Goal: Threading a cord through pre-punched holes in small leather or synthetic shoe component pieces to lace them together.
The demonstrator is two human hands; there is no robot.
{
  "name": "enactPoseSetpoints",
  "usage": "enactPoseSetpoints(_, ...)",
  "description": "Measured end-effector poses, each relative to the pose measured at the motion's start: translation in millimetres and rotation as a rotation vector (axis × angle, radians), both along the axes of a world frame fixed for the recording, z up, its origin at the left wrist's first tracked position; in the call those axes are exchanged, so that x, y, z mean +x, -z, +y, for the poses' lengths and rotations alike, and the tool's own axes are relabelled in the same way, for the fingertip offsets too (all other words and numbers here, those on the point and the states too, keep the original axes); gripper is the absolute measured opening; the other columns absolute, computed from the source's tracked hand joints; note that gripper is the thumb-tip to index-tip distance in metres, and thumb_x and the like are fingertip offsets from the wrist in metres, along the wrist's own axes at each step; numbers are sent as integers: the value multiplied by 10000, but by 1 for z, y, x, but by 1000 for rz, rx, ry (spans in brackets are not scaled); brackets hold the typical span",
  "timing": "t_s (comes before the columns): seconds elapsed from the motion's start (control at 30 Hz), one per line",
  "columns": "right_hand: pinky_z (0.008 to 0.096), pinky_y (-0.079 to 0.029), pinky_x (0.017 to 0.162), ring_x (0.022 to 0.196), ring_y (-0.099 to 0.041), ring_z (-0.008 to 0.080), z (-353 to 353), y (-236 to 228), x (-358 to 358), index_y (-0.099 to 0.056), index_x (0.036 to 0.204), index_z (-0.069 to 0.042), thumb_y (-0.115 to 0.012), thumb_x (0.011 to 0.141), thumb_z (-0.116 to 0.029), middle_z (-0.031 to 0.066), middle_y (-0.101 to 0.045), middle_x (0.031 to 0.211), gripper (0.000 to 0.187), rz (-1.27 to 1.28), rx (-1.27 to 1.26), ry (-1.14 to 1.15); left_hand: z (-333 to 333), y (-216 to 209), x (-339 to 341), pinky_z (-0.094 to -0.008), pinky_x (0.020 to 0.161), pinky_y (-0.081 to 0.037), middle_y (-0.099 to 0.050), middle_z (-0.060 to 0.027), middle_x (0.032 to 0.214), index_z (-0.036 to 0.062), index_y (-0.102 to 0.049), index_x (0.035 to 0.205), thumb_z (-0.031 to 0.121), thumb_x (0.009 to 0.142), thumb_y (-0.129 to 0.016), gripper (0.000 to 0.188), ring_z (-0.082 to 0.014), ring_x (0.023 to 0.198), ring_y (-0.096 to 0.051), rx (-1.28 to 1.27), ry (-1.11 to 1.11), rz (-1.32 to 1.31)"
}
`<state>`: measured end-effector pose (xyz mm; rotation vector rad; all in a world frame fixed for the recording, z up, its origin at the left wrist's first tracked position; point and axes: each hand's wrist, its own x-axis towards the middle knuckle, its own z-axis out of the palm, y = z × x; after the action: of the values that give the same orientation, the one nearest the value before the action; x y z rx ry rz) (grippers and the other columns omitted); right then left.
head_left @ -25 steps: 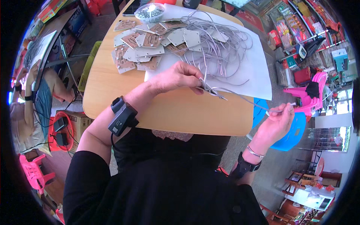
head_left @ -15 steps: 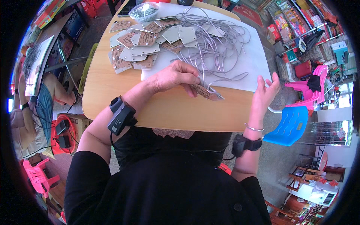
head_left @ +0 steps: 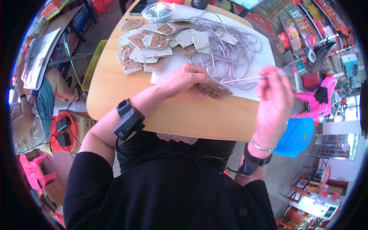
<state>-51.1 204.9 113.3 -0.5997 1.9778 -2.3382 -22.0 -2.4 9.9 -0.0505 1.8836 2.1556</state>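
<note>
The brown card tag (head_left: 215,90) lay at the white sheet's (head_left: 264,61) near edge, pinned under the left hand (head_left: 186,78). The right hand (head_left: 273,97) pinched a grey cord (head_left: 241,79) leading to it. A sharp tug risked tearing the tag or snagging the loose cord pile (head_left: 226,46).

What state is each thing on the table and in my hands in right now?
Left hand: pressing a brown tag flat on the white sheet.
Brown tag: lying flat, partly under the fingers.
Right hand: raised, pinching one grey string.
Grey string: pulled taut between tag and right hand.
Pile of tags: loose, overlapping.
Bundle of grey strings: tangled, untouched.
Clear bowl: upright, holding small pieces.
</note>
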Motion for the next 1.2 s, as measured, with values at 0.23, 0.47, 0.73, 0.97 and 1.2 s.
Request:
enactPoseSetpoints(0.23,248,-416,672,769,-507,124,29,-14,20,-554,1076,79,-515,929,-166,98,-590,919,288,280,-266,134,-5,11,-7,-309,712,-568,-615,-167,961,-65,-582,914,140,872,-487,230,-241,791,-655,248,-127,-67)
enactPoseSetpoints(0.47,204,-436,539,642,-533,81,13,6,29,-574,1002,22,-579,845,-7,48,-582,774,160,111,73,136,0,13,-12,-358,739,-577,-616,-198,995,-101,-549,1001,105,889,-465,249,-283,827,-654,417,-223,-109)
enactPoseSetpoints(0.73,227,-427,538,555,-523,74,-41,84,14,-615,797,-2,-653,802,-43,2,-594,662,56,183,592,84,1,21,-11,-350,745,-583,-611,-154,894,-95,-560,938,122,897,-506,227,-234,810,-644,469,-236,7)
enactPoseSetpoints(0.97,297,-411,861,1007,-542,144,-36,62,11,-564,882,-32,-615,850,-105,75,-614,1078,94,225,125,-163,2,12,-9,-367,791,-558,-632,-147,963,-76,-581,1018,164,919,-502,272,-231,886,-640,345,-183,3)
enactPoseSetpoints(1.2,381,-387,945,941,-599,185,-41,53,13,-471,969,-52,-485,945,-192,80,-669,875,143,615,454,-621,-4,12,-5,-287,658,-483,-636,-54,892,10,-646,939,239,876,-593,244,-129,778,-610,-122,-82,169)
